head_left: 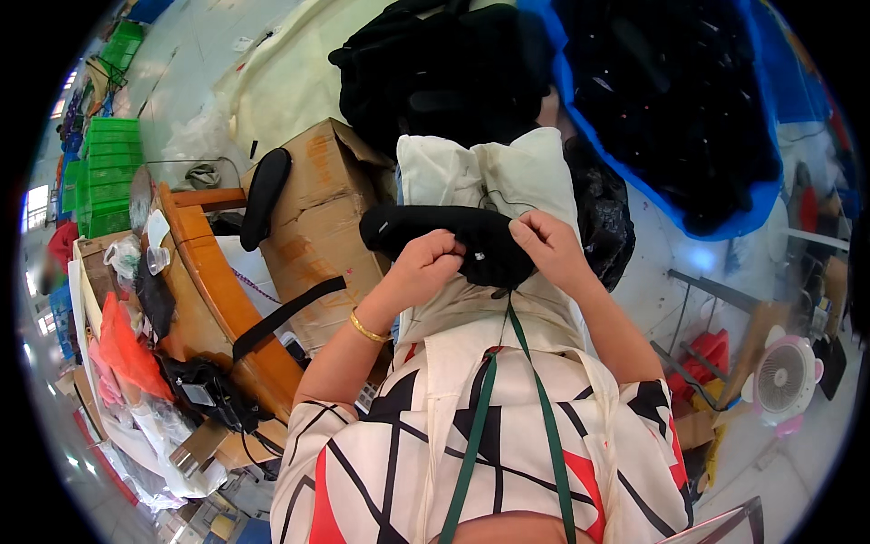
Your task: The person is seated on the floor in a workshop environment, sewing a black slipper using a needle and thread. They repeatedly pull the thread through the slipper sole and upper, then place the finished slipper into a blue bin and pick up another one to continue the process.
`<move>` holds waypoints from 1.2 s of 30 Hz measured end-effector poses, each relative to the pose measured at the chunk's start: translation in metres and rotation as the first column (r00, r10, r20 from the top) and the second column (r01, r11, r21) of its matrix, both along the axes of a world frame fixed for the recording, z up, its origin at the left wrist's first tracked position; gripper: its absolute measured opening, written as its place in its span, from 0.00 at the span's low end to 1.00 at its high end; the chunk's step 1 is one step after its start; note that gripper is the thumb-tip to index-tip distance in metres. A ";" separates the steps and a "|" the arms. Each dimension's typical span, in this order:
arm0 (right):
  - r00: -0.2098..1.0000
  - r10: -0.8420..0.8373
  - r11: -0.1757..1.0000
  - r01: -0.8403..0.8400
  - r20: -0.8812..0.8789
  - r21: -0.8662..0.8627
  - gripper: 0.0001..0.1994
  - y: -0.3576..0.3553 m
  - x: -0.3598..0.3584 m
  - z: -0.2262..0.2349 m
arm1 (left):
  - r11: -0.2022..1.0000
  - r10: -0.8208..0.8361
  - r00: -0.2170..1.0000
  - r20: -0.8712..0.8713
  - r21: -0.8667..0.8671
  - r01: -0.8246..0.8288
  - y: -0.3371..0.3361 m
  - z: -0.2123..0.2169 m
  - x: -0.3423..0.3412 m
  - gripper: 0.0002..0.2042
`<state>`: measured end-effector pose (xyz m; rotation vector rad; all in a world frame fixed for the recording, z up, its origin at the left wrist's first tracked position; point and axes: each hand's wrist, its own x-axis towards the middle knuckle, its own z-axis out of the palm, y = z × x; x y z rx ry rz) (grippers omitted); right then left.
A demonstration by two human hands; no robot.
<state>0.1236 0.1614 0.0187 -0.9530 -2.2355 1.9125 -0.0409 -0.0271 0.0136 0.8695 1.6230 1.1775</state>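
A black padded fabric piece (426, 225), long and rounded at its left end, lies across my lap over a cream apron (535, 317). My left hand (424, 267) has its fingers curled and pinched on the near edge of the piece. At its right end my right hand (548, 249) grips the cloth, thumb on top. A small white spot shows on the black fabric between the hands. The green cord (535, 372) round my neck runs down to the piece; whatever hangs at its end is mostly hidden.
A cardboard box (317, 218) stands left of my knees, with a black sole-shaped piece (265, 199) against it. Beside it is a wooden bench (213, 272) with a black strap (290, 317). Ahead lie black goods (444, 82) and a blue bag (580, 100). A fan (784, 379) stands right.
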 end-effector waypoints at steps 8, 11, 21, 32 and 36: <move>0.982 0.056 0.952 0.002 -0.180 0.306 0.14 -0.012 -0.009 -0.015 | 0.994 0.054 0.972 -0.227 -0.077 -0.073 0.009 0.004 0.018 0.13; 0.972 0.041 0.952 0.033 -0.233 0.305 0.15 -0.015 -0.003 -0.027 | 0.996 -0.051 0.984 -0.169 -0.087 0.036 0.011 0.002 0.005 0.14; 0.960 0.246 0.967 -0.235 0.132 -0.096 0.23 -0.014 0.007 -0.014 | 0.995 -0.098 0.986 -0.138 -0.045 0.093 0.007 -0.011 -0.009 0.15; 0.684 -0.624 0.777 0.494 -0.377 -0.390 0.23 0.161 -0.023 0.085 | 0.899 0.435 0.865 -0.250 0.170 -0.403 0.015 0.002 -0.027 0.04; 0.814 -0.482 0.875 0.466 -0.325 -0.130 0.18 0.135 -0.022 0.056 | 0.966 0.257 0.872 -0.417 0.092 -0.241 0.027 -0.005 -0.022 0.03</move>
